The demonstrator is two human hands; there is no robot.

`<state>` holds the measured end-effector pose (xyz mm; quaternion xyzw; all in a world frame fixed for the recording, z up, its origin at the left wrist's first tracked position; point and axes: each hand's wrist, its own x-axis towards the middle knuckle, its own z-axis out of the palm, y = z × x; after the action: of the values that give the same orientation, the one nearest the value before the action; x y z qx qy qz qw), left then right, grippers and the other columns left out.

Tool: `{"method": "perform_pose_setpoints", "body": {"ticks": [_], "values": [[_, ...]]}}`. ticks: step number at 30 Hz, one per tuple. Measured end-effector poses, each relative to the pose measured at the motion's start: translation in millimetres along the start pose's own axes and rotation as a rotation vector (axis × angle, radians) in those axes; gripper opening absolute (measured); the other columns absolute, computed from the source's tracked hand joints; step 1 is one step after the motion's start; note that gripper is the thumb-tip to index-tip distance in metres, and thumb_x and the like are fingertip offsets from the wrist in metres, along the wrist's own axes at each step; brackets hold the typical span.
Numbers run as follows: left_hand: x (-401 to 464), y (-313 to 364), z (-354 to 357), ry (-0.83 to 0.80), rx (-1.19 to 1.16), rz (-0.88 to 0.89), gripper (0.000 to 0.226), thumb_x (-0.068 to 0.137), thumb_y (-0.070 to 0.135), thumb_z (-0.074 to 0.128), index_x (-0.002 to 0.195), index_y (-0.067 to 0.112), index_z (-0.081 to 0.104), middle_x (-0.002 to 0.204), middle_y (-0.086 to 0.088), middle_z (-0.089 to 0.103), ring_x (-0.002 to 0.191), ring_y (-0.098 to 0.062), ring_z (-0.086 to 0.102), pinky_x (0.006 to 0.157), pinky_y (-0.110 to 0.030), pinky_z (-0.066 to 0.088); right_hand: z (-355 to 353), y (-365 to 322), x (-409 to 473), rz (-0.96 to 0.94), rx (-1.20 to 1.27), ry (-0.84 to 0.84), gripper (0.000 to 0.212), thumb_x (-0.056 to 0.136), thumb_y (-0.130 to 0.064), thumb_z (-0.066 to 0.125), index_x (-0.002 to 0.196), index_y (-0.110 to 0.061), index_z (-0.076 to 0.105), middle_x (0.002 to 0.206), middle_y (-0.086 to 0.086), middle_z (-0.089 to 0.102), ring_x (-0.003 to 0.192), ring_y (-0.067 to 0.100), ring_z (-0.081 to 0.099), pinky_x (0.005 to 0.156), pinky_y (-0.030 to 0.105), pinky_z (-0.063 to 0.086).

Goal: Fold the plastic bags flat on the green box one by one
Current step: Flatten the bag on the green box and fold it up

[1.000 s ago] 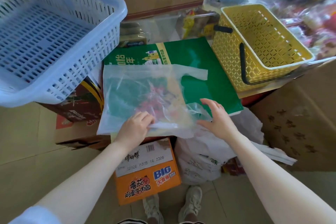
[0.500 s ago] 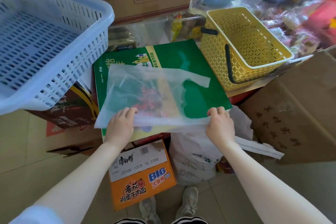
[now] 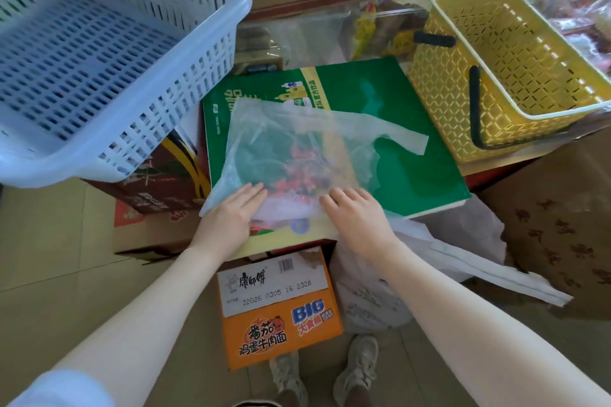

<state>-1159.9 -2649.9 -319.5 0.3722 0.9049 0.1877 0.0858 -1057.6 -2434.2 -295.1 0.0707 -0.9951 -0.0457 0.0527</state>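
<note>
A thin translucent plastic bag (image 3: 291,145) lies spread on the flat green box (image 3: 413,158), its handle strip pointing right. My left hand (image 3: 231,216) rests flat on the bag's near left corner with straight fingers. My right hand (image 3: 355,220) presses flat on the bag's near edge, a little right of the middle. More white plastic bags (image 3: 463,241) hang in a heap below the box's right front corner.
A large pale blue basket (image 3: 109,53) stands at the upper left, overhanging. A yellow basket (image 3: 515,76) with black handles sits to the right of the green box. An orange noodle carton (image 3: 281,311) stands on the floor by my feet. Brown cartons surround the spot.
My right hand has moved left along the bag's near edge, from the right corner toward the middle, and now lies flat. The left hand stays on the left corner. The bag lies flatter.
</note>
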Motion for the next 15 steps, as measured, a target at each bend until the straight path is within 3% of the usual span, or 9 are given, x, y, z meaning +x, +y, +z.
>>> {"method": "perform_pose_setpoints", "body": {"ticks": [5, 7, 9, 11, 12, 13, 15], "values": [[2.4, -4.3, 3.4, -0.003, -0.049, 0.046, 0.080, 0.070, -0.027, 0.038, 0.140, 0.012, 0.032, 0.143, 0.007, 0.028, 0.134, -0.010, 0.018, 0.111, -0.031, 0.016, -15.4, 44.2, 12.0, 0.132, -0.008, 0.045, 0.016, 0.055, -0.002, 0.059, 0.070, -0.006, 0.057, 0.074, 0.011, 0.046, 0.049, 0.026, 0.046, 0.045, 0.026, 0.025], [0.9, -3.6, 8.8, 0.027, -0.033, 0.077, 0.085, 0.063, -0.032, 0.040, 0.139, 0.007, 0.034, 0.144, -0.006, 0.036, 0.133, -0.020, 0.020, 0.107, -0.041, 0.020, -14.2, 52.6, 7.1, 0.139, -0.054, 0.051, 0.031, 0.053, 0.000, 0.058, 0.082, -0.009, 0.066, 0.084, 0.008, 0.039, 0.054, 0.025, 0.048, 0.048, 0.027, 0.034], [1.1, -2.8, 15.0, 0.009, -0.036, 0.044, 0.082, 0.068, -0.030, 0.038, 0.141, 0.006, 0.028, 0.148, -0.004, 0.026, 0.136, -0.018, 0.012, 0.110, -0.038, 0.019, 0.3, 51.7, -10.5, 0.151, -0.120, 0.018, 0.055, 0.053, 0.003, 0.054, 0.104, -0.012, 0.067, 0.095, 0.006, 0.037, 0.063, 0.026, 0.053, 0.054, 0.030, 0.042], [-0.1, 4.1, 14.9, -0.045, -0.048, 0.003, 0.064, 0.081, -0.010, 0.030, 0.142, 0.008, 0.024, 0.150, 0.001, 0.012, 0.140, -0.016, 0.005, 0.111, -0.030, 0.010, 16.0, 48.2, -26.7, 0.212, -0.155, -0.067, 0.059, 0.064, -0.002, 0.052, 0.122, -0.011, 0.057, 0.115, 0.010, 0.043, 0.080, 0.030, 0.058, 0.068, 0.036, 0.045], [-0.8, 8.2, 13.0, -0.031, -0.032, -0.008, 0.057, 0.085, 0.008, 0.026, 0.141, 0.008, 0.029, 0.151, -0.002, 0.017, 0.141, -0.019, 0.010, 0.111, -0.029, 0.009, 19.1, 45.9, -30.3, 0.256, -0.115, -0.143, 0.059, 0.071, -0.002, 0.046, 0.129, -0.011, 0.051, 0.127, 0.012, 0.045, 0.095, 0.033, 0.058, 0.080, 0.040, 0.044], [-1.3, 12.7, 10.9, -0.012, -0.003, -0.026, 0.059, 0.084, 0.027, 0.023, 0.139, 0.007, 0.036, 0.150, -0.005, 0.025, 0.141, -0.023, 0.018, 0.109, -0.030, 0.011, 20.4, 44.7, -31.0, 0.285, -0.055, -0.208, 0.061, 0.076, -0.001, 0.042, 0.137, -0.011, 0.043, 0.139, 0.014, 0.041, 0.115, 0.035, 0.052, 0.096, 0.044, 0.039], [0.6, 20.8, 7.7, 0.021, 0.058, -0.053, 0.070, 0.082, 0.046, 0.021, 0.132, 0.007, 0.048, 0.144, -0.011, 0.039, 0.136, -0.028, 0.031, 0.106, -0.035, 0.019, 14.7, 43.5, -26.6, 0.326, 0.095, -0.356, 0.067, 0.085, -0.008, 0.041, 0.148, -0.015, 0.021, 0.156, 0.011, 0.016, 0.142, 0.029, 0.017, 0.115, 0.042, 0.009]]}}
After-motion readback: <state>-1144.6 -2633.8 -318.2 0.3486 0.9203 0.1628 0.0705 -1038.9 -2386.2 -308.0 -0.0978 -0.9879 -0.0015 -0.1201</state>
